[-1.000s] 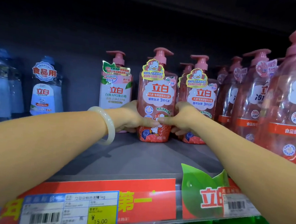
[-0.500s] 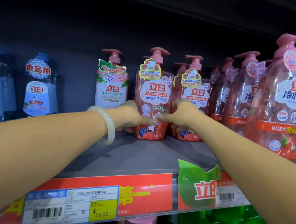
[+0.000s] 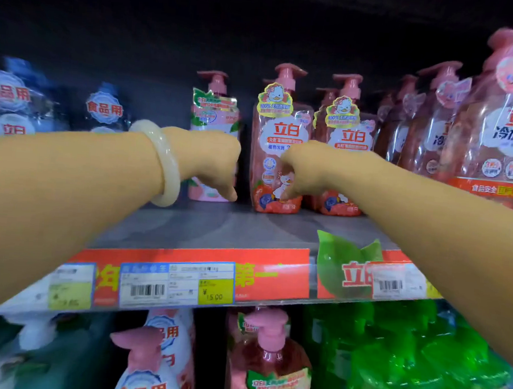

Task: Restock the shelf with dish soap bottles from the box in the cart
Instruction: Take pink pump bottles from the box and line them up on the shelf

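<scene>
the clear pink pump bottle of dish soap with a duck tag [image 3: 278, 153] stands upright on the grey shelf [image 3: 216, 225], between the two hands. the left hand [image 3: 212, 161] hangs loosely curled just beside it, gripping nothing; the right hand [image 3: 304, 170] touches its front, though a pinch is unclear. this one looks placed; the box and cart are out of sight.

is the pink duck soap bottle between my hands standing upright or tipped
Upright: the pink duck bottle stands base-flat on the shelf, pump on top.

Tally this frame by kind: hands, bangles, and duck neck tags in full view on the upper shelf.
Hands: 2, left hand, right hand
Bangles: 1
Duck tags: 2
Total: 5
</scene>
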A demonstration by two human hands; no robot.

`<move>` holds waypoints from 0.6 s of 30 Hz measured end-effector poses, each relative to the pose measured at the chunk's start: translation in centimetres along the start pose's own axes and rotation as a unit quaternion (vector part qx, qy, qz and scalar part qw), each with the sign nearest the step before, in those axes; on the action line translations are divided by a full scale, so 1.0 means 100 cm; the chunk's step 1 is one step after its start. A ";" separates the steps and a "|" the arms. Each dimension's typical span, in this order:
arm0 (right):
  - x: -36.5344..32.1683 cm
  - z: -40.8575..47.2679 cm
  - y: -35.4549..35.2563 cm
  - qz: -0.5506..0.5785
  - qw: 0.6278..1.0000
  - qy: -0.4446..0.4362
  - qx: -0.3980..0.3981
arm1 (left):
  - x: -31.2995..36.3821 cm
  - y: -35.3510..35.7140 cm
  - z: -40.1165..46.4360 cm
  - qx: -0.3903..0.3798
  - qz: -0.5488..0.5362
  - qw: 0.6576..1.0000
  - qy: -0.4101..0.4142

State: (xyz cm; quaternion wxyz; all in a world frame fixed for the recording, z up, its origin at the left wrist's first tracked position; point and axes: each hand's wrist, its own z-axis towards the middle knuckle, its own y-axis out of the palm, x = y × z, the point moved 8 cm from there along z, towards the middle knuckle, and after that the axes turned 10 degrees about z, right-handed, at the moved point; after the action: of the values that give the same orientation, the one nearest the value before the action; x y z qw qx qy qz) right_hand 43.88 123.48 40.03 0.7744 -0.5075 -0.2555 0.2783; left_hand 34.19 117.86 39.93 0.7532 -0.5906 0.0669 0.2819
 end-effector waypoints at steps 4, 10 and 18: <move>-0.059 -0.007 -0.032 0.000 0.994 -0.090 0.055 | -0.030 -0.021 -0.043 0.038 0.018 0.998 -0.043; -0.162 -0.038 -0.043 0.061 0.964 -0.223 0.128 | -0.085 -0.020 -0.134 0.042 0.056 0.988 -0.138; -0.345 -0.116 -0.051 0.112 0.918 -0.367 0.105 | -0.174 0.025 -0.318 -0.114 0.136 0.942 -0.284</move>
State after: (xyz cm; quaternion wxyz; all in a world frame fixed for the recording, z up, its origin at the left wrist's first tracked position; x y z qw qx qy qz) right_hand 27.99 90.54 36.73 0.6394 -0.3106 -0.4324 0.5548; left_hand 25.85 82.74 36.02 0.6230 -0.5528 -0.1024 0.5438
